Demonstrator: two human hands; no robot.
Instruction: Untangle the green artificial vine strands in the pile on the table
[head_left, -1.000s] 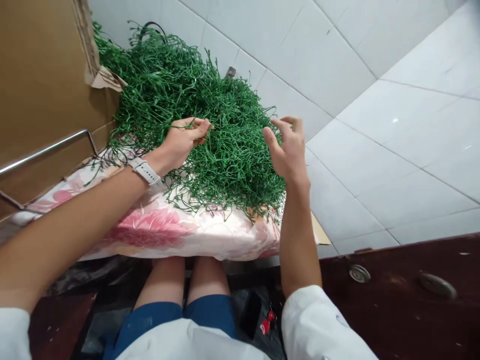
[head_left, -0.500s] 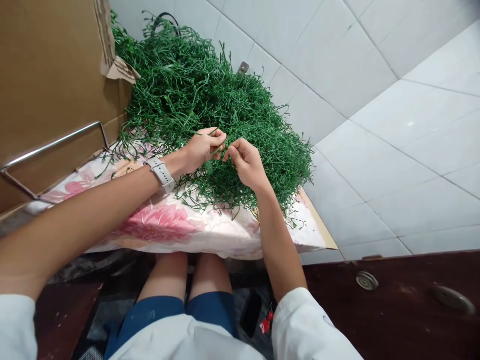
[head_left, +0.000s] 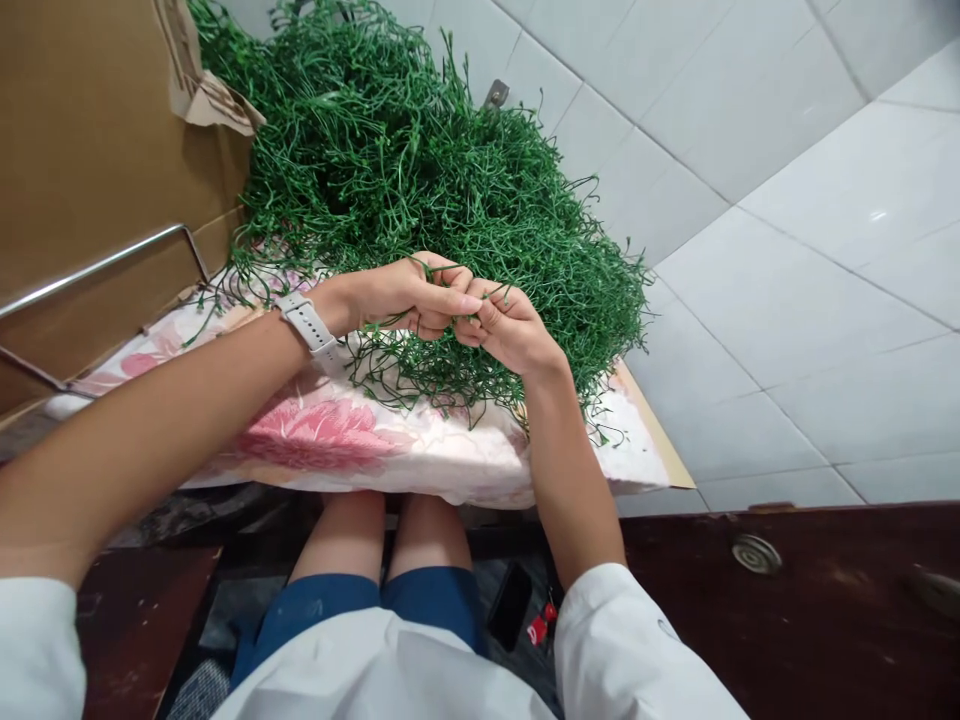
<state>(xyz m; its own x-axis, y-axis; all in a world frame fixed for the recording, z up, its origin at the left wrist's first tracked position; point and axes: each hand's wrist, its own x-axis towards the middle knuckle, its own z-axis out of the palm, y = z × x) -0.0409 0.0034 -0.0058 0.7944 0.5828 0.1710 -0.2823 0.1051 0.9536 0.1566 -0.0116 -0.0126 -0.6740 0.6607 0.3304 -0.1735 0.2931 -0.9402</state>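
A large tangled heap of thin green plastic-looking stems with small tips covers much of the flowered cloth. In front of the heap my two hands meet, fingertips touching. My left hand, with a pale watch strap on its wrist, is closed around a green stem that shows across its fingers. Pinched together, the fingers of my right hand hold a piece of green stem beside the left thumb. The exact ends of these stems are hidden among the fingers.
A cardboard box with a torn flap stands at the left, a metal wire frame against it. White wall tiles rise behind and to the right. Below lie a dark phone and a red item.
My hands have come together from slightly apart, the left thumb now reaching to the right fingers. The view has shifted a little, so the heap sits higher in the picture.
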